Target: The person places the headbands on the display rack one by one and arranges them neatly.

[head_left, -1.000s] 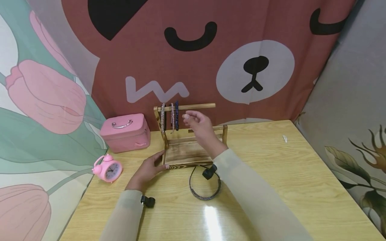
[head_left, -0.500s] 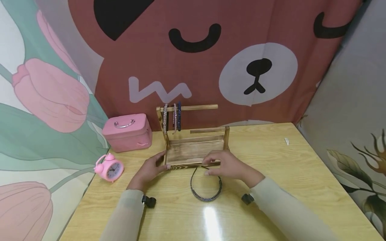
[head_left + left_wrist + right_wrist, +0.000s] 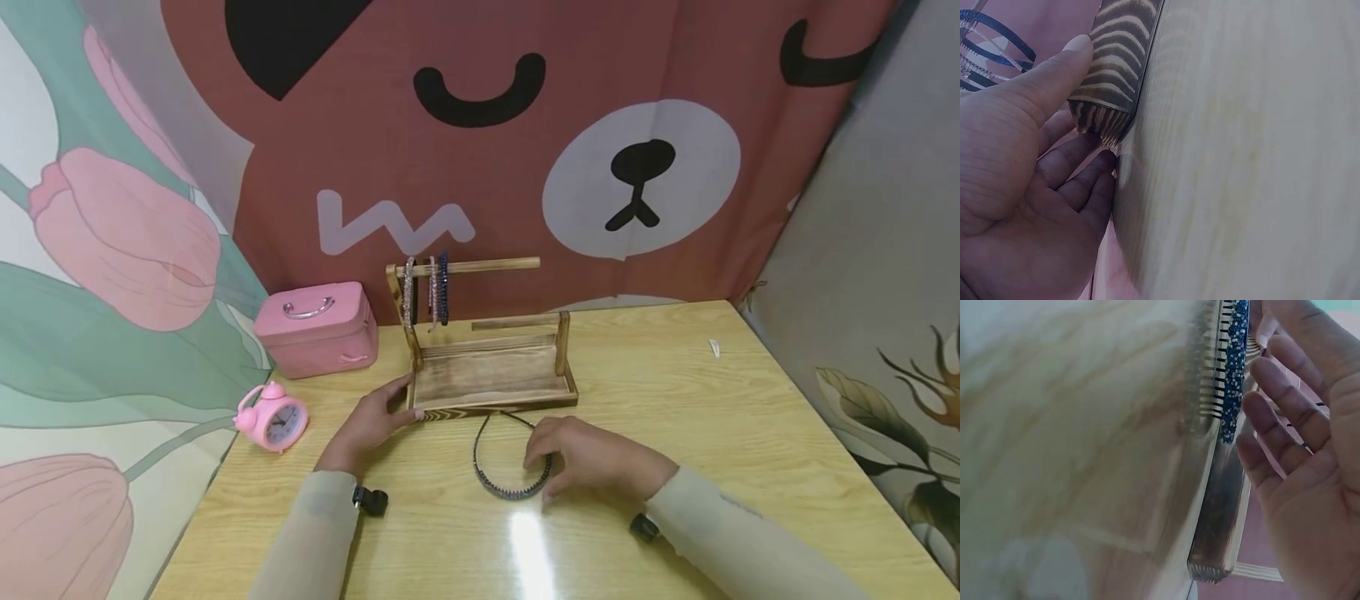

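Observation:
A wooden jewelry rack (image 3: 487, 375) has a low tray, an upper bar and a lower bar. My left hand (image 3: 371, 425) grips its front left corner, the thumb (image 3: 1075, 53) on the striped front edge and the fingers round the end. A dark, toothed headband (image 3: 510, 495) lies on the table before the rack; the right wrist view shows blue glitter on it. Over its right side is my right hand (image 3: 588, 454), fingers loosely bent with nothing between them. Several headbands hang at the upper bar's left end, including a silver one (image 3: 408, 296) and a blue one (image 3: 443, 292).
Left of the rack stands a pink case (image 3: 315, 329) with a metal handle. A pink alarm clock (image 3: 273, 418) sits in front of it. Far right on the table (image 3: 675, 400) lies a small white clip (image 3: 715, 348). A printed curtain (image 3: 480, 183) hangs behind.
My right hand has come down from near the upper bar, passed the tray's front edge, and moved right to the headband on the table. The left hand has stayed at the rack's corner.

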Action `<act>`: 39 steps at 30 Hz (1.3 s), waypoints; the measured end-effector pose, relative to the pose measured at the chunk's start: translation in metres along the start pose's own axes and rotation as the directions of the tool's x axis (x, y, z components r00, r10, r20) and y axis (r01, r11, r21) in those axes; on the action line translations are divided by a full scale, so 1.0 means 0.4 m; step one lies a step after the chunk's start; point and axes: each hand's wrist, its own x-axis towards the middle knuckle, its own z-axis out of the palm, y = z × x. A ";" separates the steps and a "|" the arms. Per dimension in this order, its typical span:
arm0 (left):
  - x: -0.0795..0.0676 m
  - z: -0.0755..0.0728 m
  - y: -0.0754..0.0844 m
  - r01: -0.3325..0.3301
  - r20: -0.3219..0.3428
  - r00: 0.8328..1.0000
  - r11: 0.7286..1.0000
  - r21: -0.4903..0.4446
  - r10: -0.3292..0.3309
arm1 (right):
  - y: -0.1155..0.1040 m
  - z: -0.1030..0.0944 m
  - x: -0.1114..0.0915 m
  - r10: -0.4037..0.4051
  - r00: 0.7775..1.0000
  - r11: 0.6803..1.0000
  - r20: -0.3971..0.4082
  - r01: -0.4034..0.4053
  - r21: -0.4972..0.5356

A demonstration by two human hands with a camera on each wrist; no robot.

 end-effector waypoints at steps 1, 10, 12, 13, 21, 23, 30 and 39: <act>0.001 0.001 -0.001 0.001 0.001 1.000 1.000 -0.002 -0.001 | 0.000 0.000 0.002 -0.011 1.000 1.000 0.007 0.011 -0.009; 0.004 0.002 -0.005 0.017 -0.003 1.000 1.000 0.000 -0.017 | 0.003 0.012 0.019 -0.077 0.995 0.985 0.060 0.086 -0.152; 0.004 0.002 -0.005 0.012 -0.001 1.000 1.000 -0.002 -0.012 | 0.003 0.014 0.020 -0.099 0.994 0.978 0.049 0.106 -0.181; 0.004 0.001 -0.005 0.010 -0.001 1.000 1.000 -0.004 -0.010 | 0.004 0.015 0.020 -0.108 0.993 0.975 0.042 0.114 -0.192; 0.002 0.001 -0.006 0.011 0.000 1.000 1.000 0.000 -0.011 | 0.002 0.016 0.020 -0.042 0.999 0.996 0.026 0.044 -0.077; 0.002 0.001 -0.005 0.005 -0.002 1.000 1.000 0.005 -0.005 | 0.000 0.016 0.021 -0.028 1.000 0.999 0.007 0.028 -0.015; 0.002 0.001 -0.004 0.001 -0.005 1.000 1.000 0.015 -0.001 | -0.022 -0.011 0.024 0.138 0.987 0.948 -0.080 -0.108 0.299; 0.001 0.001 -0.004 -0.002 0.000 1.000 1.000 0.018 0.002 | -0.022 -0.066 0.022 0.169 0.956 0.871 -0.240 -0.031 0.490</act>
